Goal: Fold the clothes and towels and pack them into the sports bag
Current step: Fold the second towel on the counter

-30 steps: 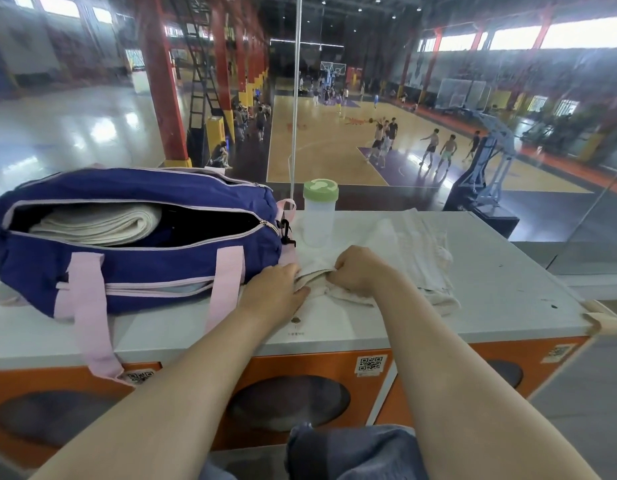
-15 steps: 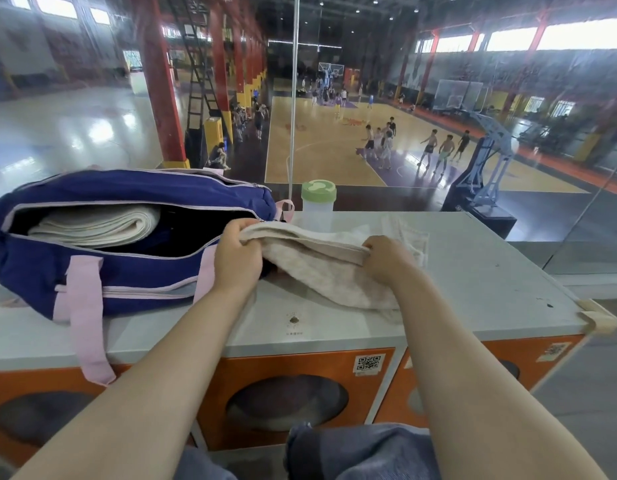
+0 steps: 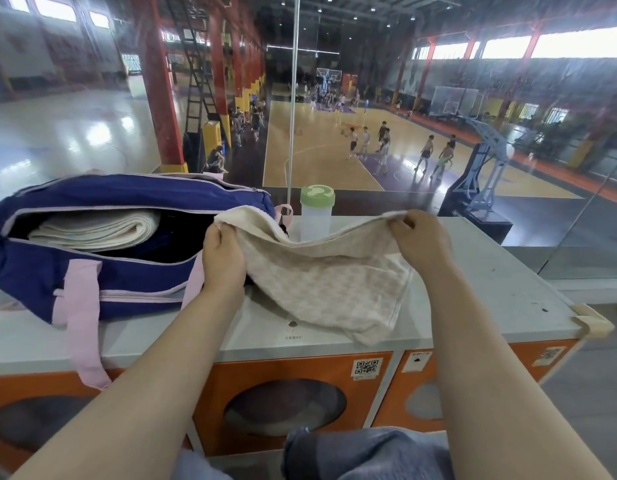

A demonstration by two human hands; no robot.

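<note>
One sports bag (image 3: 102,271), two towels (image 3: 327,285) (image 3: 95,230), one bottle (image 3: 316,216).

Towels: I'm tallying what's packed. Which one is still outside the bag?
The beige towel gripped by both hands, spread above the counter; the white one lies folded inside the bag.

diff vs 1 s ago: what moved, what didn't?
Both hands lifted the beige waffle-textured towel off the white countertop, where it lay bunched, and spread it out. The left hand and right hand now pinch its upper corners, further apart; its lower edge drapes onto the counter. Unchanged: the open navy sports bag with pink straps, the folded cream towel inside, the green-lidded translucent bottle.
</note>
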